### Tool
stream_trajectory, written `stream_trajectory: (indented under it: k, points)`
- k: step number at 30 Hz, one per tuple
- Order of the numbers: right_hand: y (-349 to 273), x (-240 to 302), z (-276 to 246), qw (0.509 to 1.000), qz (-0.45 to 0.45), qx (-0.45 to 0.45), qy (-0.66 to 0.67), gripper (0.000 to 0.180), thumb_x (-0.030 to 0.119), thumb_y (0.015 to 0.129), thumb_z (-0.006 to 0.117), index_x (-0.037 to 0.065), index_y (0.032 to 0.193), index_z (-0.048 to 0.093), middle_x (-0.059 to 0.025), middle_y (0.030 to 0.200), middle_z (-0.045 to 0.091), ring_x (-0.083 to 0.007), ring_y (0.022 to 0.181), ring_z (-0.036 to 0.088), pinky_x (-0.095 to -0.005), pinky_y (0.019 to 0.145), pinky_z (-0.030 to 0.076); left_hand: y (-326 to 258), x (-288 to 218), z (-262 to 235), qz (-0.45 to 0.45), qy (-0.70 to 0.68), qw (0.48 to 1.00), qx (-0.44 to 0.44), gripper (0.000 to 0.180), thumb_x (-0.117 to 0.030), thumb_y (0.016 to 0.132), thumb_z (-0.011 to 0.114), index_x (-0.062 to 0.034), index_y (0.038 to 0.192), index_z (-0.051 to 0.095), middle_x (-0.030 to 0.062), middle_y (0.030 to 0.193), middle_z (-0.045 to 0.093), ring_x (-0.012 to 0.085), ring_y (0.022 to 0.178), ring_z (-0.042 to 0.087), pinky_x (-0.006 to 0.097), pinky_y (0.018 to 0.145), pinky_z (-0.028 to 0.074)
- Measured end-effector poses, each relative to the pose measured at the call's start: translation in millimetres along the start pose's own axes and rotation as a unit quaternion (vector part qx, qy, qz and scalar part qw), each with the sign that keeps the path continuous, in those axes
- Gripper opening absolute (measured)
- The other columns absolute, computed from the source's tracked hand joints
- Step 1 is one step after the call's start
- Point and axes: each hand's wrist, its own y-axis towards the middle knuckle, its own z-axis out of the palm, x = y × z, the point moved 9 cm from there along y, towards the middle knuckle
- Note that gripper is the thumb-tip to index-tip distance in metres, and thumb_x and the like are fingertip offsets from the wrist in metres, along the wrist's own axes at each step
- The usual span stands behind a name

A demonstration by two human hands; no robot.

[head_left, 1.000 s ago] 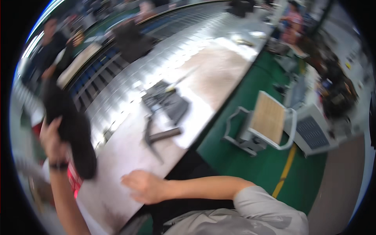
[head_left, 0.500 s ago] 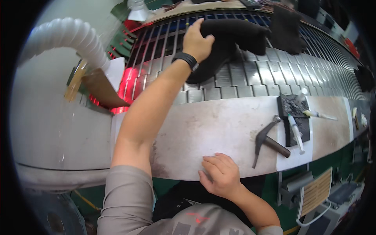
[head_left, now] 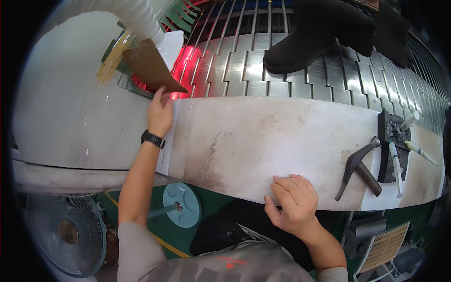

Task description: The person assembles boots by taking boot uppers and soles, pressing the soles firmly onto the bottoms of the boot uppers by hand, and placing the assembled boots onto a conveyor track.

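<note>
My left hand (head_left: pixel 160 115), with a black wristband, is at the lower edge of a brown flap (head_left: pixel 149 63) hanging at the red-lit opening of a pale machine. Its fingers are stretched out, and I cannot tell whether they touch the flap. My right hand (head_left: pixel 296 202) rests at the near edge of the pale worktop (head_left: pixel 244 141), fingers loosely bent, thumb apart, holding nothing. On the metal slat conveyor (head_left: pixel 253 70) beyond lies a black boot (head_left: pixel 305 47), apart from both hands. A hammer (head_left: pixel 359 169) lies on the worktop to the right.
Several syringes (head_left: pixel 395 164) lie or stand on and beside a dark block (head_left: pixel 392 136). A second dark piece (head_left: pixel 392 35) sits farther right on the conveyor. A white hose (head_left: pixel 127 19) arches at the upper left. Below are a fan (head_left: pixel 68 232) and a blue round stool (head_left: pixel 181 204).
My left hand has let go of the boot and moved left and nearer, to the brown flap. The boot stays on the conveyor. My right hand remains at the worktop edge; the view has shifted.
</note>
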Motion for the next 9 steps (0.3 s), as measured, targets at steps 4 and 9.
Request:
stream_trajectory:
  k: [4, 9]
  points:
    - [1, -9, 2, 0.999, 0.015, 0.013, -0.026, 0.030, 0.010, 0.076, 0.085, 0.001, 0.102, 0.074, -0.0148, 0.107, 0.077, -0.0291, 0.091, 0.074, -0.0466, 0.089, 0.060, 71, 11, 67, 0.076, 0.267, 0.960, 0.029, 0.053, -0.018, 0.098, 0.061, 0.0085, 0.143, 0.054, 0.0361, 0.127, 0.069, 0.0465, 0.119, 0.070, 0.049, 0.102, 0.055]
    - [-4, -11, -14, 0.999, 0.027, -0.002, -0.035, 0.030, 0.010, 0.075, 0.085, 0.002, 0.102, 0.074, -0.0140, 0.105, 0.076, -0.0297, 0.088, 0.074, -0.0452, 0.086, 0.061, 184, 136, 172, 0.123, 0.228, 0.919, 0.297, 0.050, -0.023, 0.111, 0.055, -0.0212, 0.160, 0.057, 0.0298, 0.139, 0.068, 0.0291, 0.126, 0.071, 0.046, 0.108, 0.055]
